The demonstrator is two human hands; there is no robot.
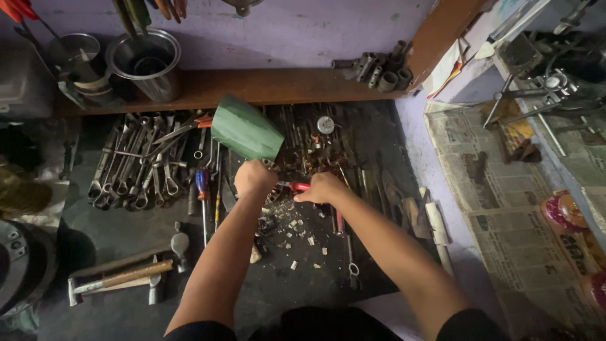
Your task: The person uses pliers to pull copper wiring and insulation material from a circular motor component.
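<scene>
I see the left hand (254, 178) fisted around the narrow end of a green metal cone (245, 132), which flares up and away beyond the knuckles. Right hand (323, 187) fingers curled tight on a red-handled tool (295, 185), tip just beside the left fingers. Wrenches (136, 164) lie left of them; scattered chips (297, 233) below.

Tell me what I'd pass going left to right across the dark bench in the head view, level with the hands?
Row of steel spanners → blue-handled screwdriver → left hand, holding a green tapered metal piece → red-handled tool → right hand → white-handled tool → spread newspaper.
</scene>
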